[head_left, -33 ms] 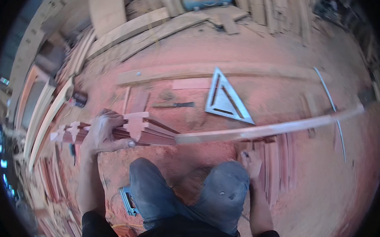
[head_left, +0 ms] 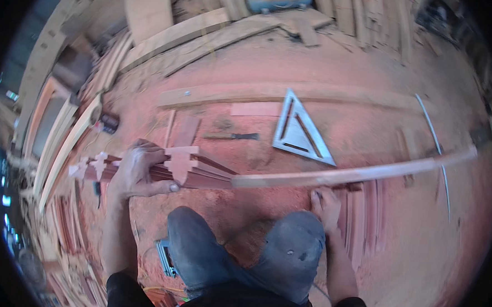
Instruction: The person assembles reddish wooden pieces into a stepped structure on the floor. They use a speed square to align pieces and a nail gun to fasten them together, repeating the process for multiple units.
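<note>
My left hand (head_left: 138,173) is closed around a reddish moulded wood piece (head_left: 200,172) with a notched, stepped end. From that piece's right end a long pale wooden strip (head_left: 334,172) runs off to the right; whether the two are joined I cannot tell. Below the strip, beside my right knee, my right hand (head_left: 326,209) has its fingers curled in, and what they hold is not clear. A small dark brown object (head_left: 355,187) lies next to its fingers. Beyond the strip rest a silver triangular square (head_left: 301,131) and a chisel with a wooden handle (head_left: 230,136).
Reddish sawdust covers the ground. A long board (head_left: 293,93) lies across the far side, with a thin pale rod (head_left: 432,125) at right. Moulded strips (head_left: 363,221) lie beside my right hand. A blue tool (head_left: 166,258) sits by my left knee. Curved timbers (head_left: 71,144) stand left.
The whole view has shifted slightly, so the surroundings sit further right. My left hand keeps its hold on the moulded piece, and my right hand has turned a little beneath the strip.
</note>
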Action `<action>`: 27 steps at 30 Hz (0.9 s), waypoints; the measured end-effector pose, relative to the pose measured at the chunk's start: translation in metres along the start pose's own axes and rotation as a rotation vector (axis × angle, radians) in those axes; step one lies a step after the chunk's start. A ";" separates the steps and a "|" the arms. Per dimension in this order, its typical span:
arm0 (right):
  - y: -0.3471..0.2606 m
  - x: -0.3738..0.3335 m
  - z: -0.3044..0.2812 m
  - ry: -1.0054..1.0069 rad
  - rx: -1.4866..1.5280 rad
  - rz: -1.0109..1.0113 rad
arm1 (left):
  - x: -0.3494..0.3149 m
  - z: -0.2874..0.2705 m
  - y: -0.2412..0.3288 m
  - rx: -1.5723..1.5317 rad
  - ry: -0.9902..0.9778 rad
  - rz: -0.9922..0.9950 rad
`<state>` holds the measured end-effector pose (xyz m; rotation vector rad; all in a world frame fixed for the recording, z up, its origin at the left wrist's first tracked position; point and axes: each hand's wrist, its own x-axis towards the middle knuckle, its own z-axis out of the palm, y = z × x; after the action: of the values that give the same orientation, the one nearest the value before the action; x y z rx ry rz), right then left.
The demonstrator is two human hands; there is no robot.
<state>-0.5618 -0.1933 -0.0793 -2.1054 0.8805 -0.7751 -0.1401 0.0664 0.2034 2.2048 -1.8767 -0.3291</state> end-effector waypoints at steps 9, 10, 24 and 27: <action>-0.042 0.240 0.276 -0.975 -0.146 -0.352 | 0.003 0.004 0.009 -0.429 0.354 -0.325; -0.046 0.246 0.311 -1.051 -0.230 -0.424 | 0.005 0.003 0.010 -0.352 0.324 -0.354; -0.001 0.305 0.445 -0.637 -0.248 -0.540 | 0.003 0.002 0.012 -0.466 0.366 -0.422; -0.070 0.256 0.507 -0.948 0.057 -0.239 | 0.005 -0.001 0.007 -0.474 0.327 -0.341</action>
<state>-0.0158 -0.1634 -0.2471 -2.1816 0.0893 0.1383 -0.1454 0.0604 0.2059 2.0791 -1.1164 -0.3937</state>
